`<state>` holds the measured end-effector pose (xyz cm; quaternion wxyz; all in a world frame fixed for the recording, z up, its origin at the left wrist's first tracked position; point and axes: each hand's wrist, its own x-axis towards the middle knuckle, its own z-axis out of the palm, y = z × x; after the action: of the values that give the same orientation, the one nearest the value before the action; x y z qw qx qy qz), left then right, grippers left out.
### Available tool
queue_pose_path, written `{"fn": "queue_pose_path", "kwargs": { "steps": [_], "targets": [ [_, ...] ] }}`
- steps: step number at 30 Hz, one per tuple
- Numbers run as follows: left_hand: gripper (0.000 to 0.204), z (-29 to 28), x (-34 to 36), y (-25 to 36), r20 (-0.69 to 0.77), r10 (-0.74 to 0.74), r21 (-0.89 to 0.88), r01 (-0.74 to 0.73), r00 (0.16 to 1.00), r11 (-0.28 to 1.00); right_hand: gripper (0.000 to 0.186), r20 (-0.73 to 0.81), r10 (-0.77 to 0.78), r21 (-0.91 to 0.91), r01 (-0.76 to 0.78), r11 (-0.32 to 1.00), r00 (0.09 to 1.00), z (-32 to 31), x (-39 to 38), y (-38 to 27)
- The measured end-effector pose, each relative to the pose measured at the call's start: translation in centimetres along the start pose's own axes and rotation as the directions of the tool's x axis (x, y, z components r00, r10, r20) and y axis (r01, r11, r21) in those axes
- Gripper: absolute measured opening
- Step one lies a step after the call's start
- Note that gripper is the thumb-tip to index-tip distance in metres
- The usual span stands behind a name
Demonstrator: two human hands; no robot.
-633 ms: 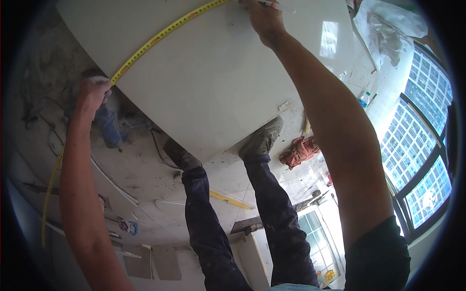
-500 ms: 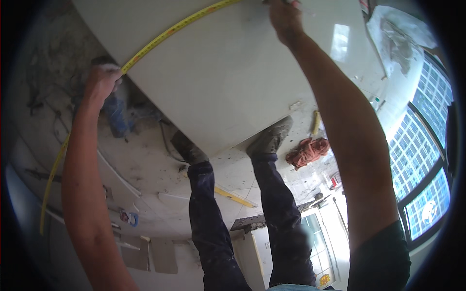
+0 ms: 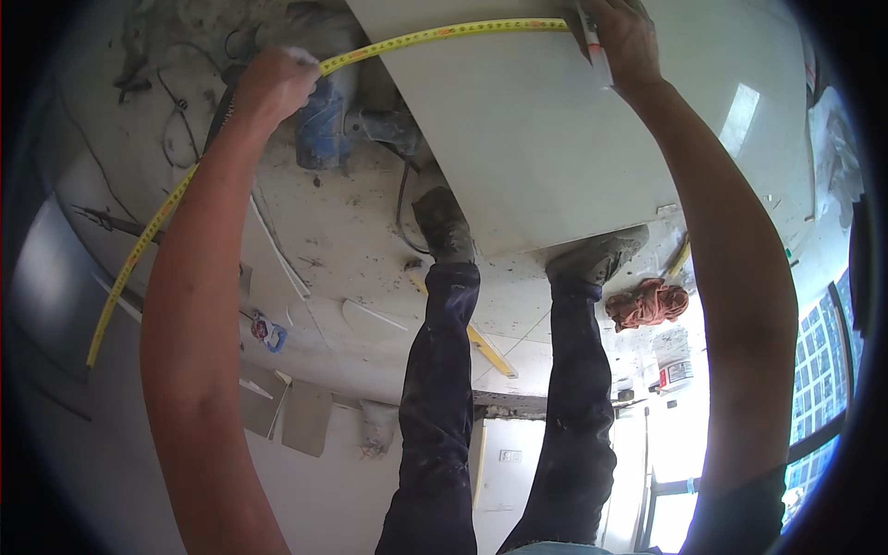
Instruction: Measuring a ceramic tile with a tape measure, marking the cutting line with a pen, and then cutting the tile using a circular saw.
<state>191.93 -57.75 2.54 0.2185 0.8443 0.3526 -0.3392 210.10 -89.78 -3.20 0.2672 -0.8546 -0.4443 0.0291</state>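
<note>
A yellow tape measure's blade (image 3: 444, 32) spans the near part of a large pale, glossy slab (image 3: 527, 139), from hand to hand. My left hand (image 3: 276, 88) is closed on it just past the slab's left edge, and the loose length hangs down behind my left forearm. Over the slab, my right hand (image 3: 631, 42) is closed round a slim white marker pen (image 3: 598, 60) with a red band. The tape reaches that hand's fingers; whether they pinch it too, I cannot tell.
Left of the slab, a dusty blue power tool (image 3: 321, 125) lies on the floor among cords. My shoes (image 3: 601, 254) stand at the slab's near corner. A reddish rag (image 3: 647, 303) lies beside the right one. Between my legs is a yellow spirit level (image 3: 490, 351).
In the view, slab and floor have shifted right and up. The tape between my hands now runs flatter and shorter, its right end meeting my right hand's fingers.
</note>
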Motion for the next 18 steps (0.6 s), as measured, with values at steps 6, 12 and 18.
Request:
{"fn": "queue_pose_path", "kwargs": {
  "steps": [6, 12, 18],
  "targets": [
    [0.02, 0.2, 2.5, -2.2, 0.008, 0.221, 0.317, -0.212, 0.975, 0.924, 0.018, -0.188, -0.105, 0.395, 0.173, 0.902, 0.977, 1.4, -0.4, 0.5],
    [0.018, 0.1, 0.6, 0.5, -0.02, 0.049, 0.195, -0.044, 0.999, 0.98, 0.021, 0.105, -0.086, -0.117, 0.098, 0.988, 0.991, 1.2, -0.8, 0.8],
    [0.031, 0.8, 0.8, 1.1, -0.054, 0.246, 0.073, -0.242, 0.968, 0.968, 0.02, 0.09, -0.105, -0.049, 0.109, 0.993, 0.99, 1.6, 0.8, -0.3]
  ]
}}
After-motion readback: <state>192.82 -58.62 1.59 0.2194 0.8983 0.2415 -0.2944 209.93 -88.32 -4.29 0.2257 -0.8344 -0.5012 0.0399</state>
